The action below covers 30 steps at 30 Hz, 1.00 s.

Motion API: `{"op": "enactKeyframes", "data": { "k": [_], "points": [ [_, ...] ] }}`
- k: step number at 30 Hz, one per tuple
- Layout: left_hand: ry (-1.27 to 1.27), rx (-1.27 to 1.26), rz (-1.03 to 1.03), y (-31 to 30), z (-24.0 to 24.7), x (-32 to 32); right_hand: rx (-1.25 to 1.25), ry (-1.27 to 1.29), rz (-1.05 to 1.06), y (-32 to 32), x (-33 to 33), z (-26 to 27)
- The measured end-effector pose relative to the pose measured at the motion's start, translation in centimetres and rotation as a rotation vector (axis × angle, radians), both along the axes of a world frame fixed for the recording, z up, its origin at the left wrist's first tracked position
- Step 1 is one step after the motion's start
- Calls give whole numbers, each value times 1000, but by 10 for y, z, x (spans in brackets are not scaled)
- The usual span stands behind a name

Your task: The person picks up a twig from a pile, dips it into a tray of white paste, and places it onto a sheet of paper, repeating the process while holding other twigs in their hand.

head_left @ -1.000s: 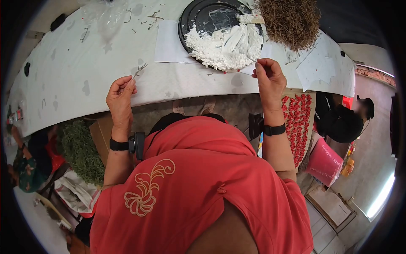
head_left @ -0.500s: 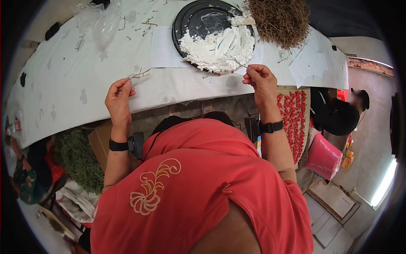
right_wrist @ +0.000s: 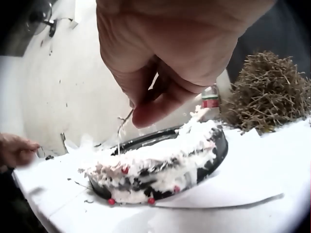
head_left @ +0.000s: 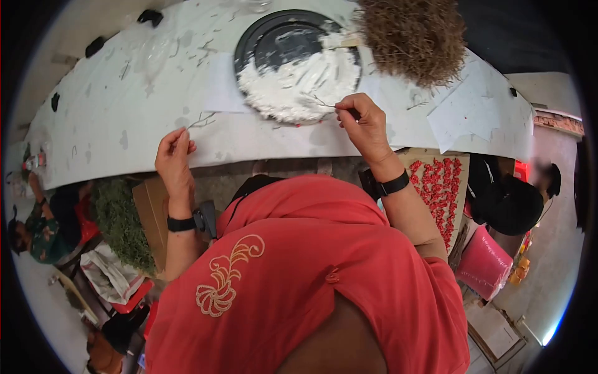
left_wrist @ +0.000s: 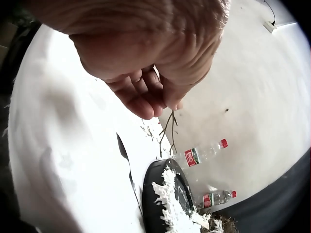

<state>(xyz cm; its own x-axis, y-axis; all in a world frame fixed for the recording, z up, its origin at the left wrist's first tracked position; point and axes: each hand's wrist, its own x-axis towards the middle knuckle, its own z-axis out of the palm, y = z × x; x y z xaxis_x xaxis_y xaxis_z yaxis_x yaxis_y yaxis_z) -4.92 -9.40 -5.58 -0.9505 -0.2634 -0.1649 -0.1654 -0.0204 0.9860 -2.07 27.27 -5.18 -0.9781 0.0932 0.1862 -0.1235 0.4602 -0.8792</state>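
Right hand (head_left: 364, 124) pinching a thin twig (head_left: 322, 103), tip pointing left into white paste (head_left: 299, 81) on the black tray (head_left: 274, 37), left hand (head_left: 173, 156) pinching a branched twig (head_left: 200, 120) angled out over the table (head_left: 124, 106), brown twig heap (head_left: 414, 37) just beside the tray.

Thin forked twig (left_wrist: 166, 132) juts outward; second twig (right_wrist: 122, 125) tilts over white paste (right_wrist: 160, 148).

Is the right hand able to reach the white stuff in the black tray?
Probably yes: the right hand hovers beside the black tray, its twig over the white paste, nothing between.
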Motion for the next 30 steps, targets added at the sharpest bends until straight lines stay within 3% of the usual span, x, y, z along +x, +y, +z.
{"op": "enactKeyframes", "data": {
  "k": [1,2,4,10,14,18,23,27,28,30],
  "points": [
    [-10,-81,28,4,2,4,-151,-24,-17,12,0,4],
    [-21,-145,38,13,3,7,-128,-13,-55,24,1,7],
    [-42,-229,57,30,13,12,-609,-157,-151,61,7,9],
    [7,-252,83,57,25,33,-766,67,-763,230,55,2],
    [26,-248,77,72,38,42,-686,152,-1158,348,89,-31],
    [71,-275,36,102,60,46,-696,49,-1340,416,96,-59],
    [87,-322,-36,142,87,45,-706,9,-1367,455,93,-88],
    [-12,-247,-126,176,94,25,-520,-50,-1154,489,111,-145],
    [-49,-250,-143,193,101,21,-300,-20,-1120,527,120,-198],
    [-52,-71,-165,218,107,13,97,-51,-1179,493,111,-165]
  ]
}}
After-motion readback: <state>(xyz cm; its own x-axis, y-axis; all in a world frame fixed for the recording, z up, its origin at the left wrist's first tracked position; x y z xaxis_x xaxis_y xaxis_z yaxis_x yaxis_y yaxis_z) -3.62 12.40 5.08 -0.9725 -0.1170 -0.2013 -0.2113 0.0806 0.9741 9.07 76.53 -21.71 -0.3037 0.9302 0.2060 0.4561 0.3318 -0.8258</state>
